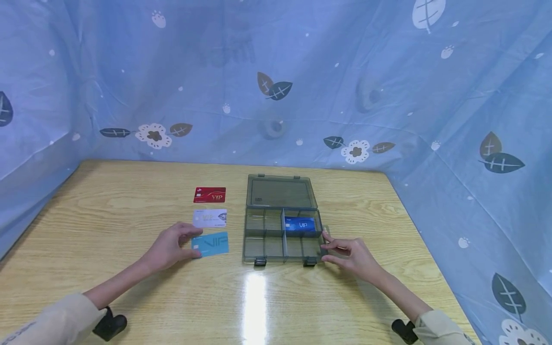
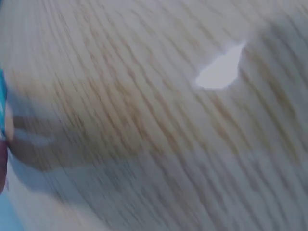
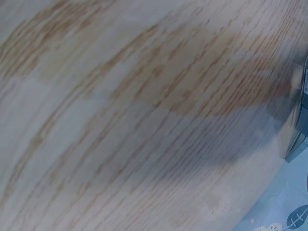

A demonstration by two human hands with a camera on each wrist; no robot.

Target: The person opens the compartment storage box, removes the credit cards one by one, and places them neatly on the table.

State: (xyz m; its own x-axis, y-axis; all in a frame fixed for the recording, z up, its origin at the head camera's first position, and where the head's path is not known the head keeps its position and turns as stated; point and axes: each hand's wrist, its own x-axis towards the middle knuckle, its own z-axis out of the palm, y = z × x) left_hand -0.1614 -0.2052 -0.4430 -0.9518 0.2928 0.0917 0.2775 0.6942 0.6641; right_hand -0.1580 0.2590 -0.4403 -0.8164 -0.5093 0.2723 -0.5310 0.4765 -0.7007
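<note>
A teal VIP card [image 1: 213,244] lies slightly askew at the front of a column of cards. My left hand [image 1: 174,247] pinches its left end, thumb at the near corner and fingers at the far one. In the left wrist view only a sliver of that card [image 2: 2,96] shows, beside a fingertip. A smoky clear compartment box [image 1: 264,261] stands with its lid [image 1: 282,191] folded back. One blue VIP card [image 1: 299,224] lies in its far right compartment. The fingers of my right hand [image 1: 351,256] rest against the box's right wall.
Behind the teal card lie a white card [image 1: 210,218] and, farther back, a red VIP card [image 1: 209,195]. Two dark latches [image 1: 260,262] project from the box's front. The wooden table [image 1: 129,201] meets a blue patterned cloth [image 1: 302,120] at the back and sides.
</note>
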